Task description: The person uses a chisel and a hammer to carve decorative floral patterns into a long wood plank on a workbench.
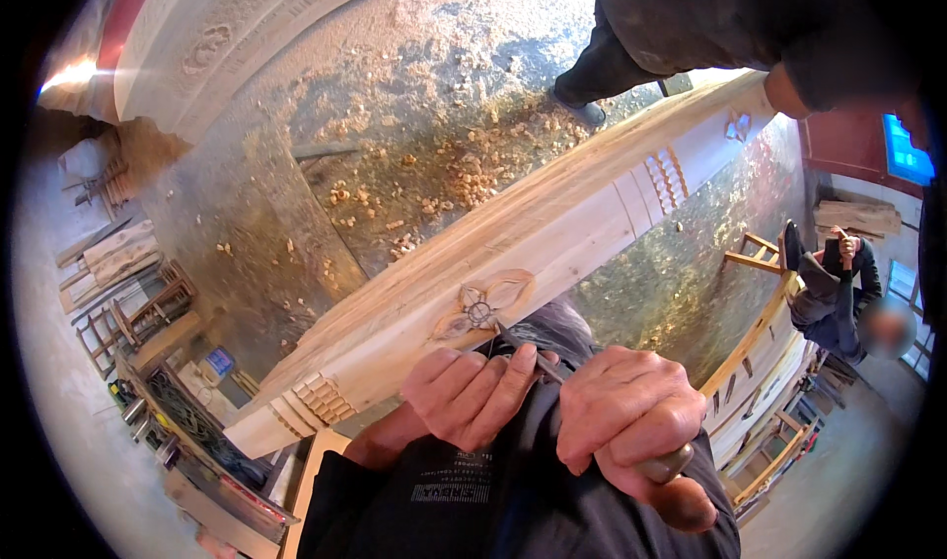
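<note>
A long pale wooden beam [572,231] runs from lower left to upper right in front of me. On its near face is a carved four-petal flower [479,311] with a round centre. My right hand [631,411] is wrapped round the handle of a carving chisel [550,367], whose rounded butt sticks out below the fist. Fingers of my left hand [472,391] close round the blade near its tip. That tip meets the wood beside the flower's lower right petal; the exact contact is too small to tell.
Wood shavings [434,199] litter the floor beyond the beam. Another person's dark-clothed leg [617,61] is at the beam's far end. A seated person [838,283] is at right, near a wooden bench [760,342]. Tools [153,426] lie at lower left.
</note>
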{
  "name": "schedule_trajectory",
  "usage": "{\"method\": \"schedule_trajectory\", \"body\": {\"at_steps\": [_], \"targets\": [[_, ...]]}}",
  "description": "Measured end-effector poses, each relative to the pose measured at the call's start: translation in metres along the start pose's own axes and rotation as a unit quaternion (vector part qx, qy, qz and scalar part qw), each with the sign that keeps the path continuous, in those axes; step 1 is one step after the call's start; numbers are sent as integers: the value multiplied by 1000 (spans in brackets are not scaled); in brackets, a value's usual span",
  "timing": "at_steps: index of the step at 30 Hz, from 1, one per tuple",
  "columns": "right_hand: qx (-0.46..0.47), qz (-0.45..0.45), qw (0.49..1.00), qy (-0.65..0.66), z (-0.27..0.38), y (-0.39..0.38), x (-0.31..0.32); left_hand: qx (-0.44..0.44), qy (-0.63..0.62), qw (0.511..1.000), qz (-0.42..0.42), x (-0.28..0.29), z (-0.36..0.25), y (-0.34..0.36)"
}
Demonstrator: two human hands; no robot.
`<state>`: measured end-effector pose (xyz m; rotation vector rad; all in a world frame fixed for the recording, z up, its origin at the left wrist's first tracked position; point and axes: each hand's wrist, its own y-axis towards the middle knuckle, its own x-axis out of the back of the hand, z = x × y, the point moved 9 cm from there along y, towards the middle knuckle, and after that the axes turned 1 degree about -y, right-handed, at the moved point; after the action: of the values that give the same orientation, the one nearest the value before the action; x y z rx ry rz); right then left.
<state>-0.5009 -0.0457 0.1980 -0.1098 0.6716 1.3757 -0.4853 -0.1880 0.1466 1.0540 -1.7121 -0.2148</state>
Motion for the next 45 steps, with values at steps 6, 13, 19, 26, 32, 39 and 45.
{"method": "schedule_trajectory", "body": {"at_steps": [6, 13, 19, 26, 32, 39, 45], "targets": [[12, 18, 999, 25, -3, 0, 2, -6, 16, 1000, -17, 0, 0, 0], [1, 30, 1000, -6, -6, 6, -2, 15, -2, 1000, -18, 0, 2, 1], [-58, 26, 998, 0, -12, 18, -9, 37, -1, 999, 16, 2, 5, 2], [-114, 66, 990, -47, -34, 37, -28, 114, -13, 991, -68, 9, 11, -3], [-163, 52, 977, -127, -26, 40, -19, 24, -4, 997, -77, 3, 13, -2], [77, -20, 994, -69, 6, -1, 7, -19, 19, 1000, -11, -4, -3, 0], [29, -14, 999, -14, 6, -3, 21, -22, 9, 999, -23, -5, -4, 6]]}}
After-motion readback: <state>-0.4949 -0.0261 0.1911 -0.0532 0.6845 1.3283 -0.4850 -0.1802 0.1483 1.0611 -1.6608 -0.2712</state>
